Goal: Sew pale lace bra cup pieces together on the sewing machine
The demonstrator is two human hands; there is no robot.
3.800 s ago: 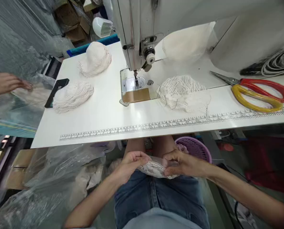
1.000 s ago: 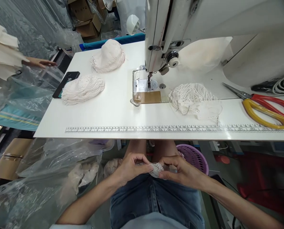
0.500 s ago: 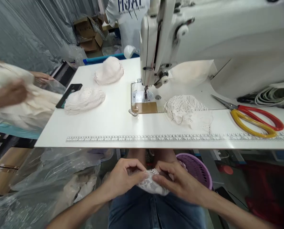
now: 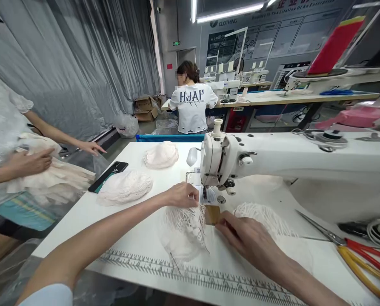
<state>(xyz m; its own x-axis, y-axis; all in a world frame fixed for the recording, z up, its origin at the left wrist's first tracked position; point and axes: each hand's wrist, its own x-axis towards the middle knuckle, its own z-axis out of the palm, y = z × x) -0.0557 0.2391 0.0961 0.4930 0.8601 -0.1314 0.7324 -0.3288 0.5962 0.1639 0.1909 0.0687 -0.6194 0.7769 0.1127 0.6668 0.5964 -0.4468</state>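
A white lace piece (image 4: pixel 183 229) lies on the white sewing table (image 4: pixel 135 225) just in front of the needle of the white sewing machine (image 4: pixel 272 161). My left hand (image 4: pixel 181 195) pinches the lace's far edge close to the needle, fingers closed on it. My right hand (image 4: pixel 244 238) rests on the table at the lace's right edge beside a brown patch (image 4: pixel 211 214), fingers curled and pressing down. Another lace heap (image 4: pixel 263 219) sits just right of my right hand.
Two lace stacks (image 4: pixel 124 187) (image 4: pixel 161 154) and a black phone (image 4: pixel 108 175) lie at the table's left. Scissors with red and yellow handles (image 4: pixel 358 250) lie at the right. A person at the left holds cream fabric (image 4: pixel 49 174). Another person (image 4: pixel 192 102) sits at a far table.
Both hands rose from my lap to the table, carrying the lace piece to the machine's needle. The camera tilted up, showing the room.
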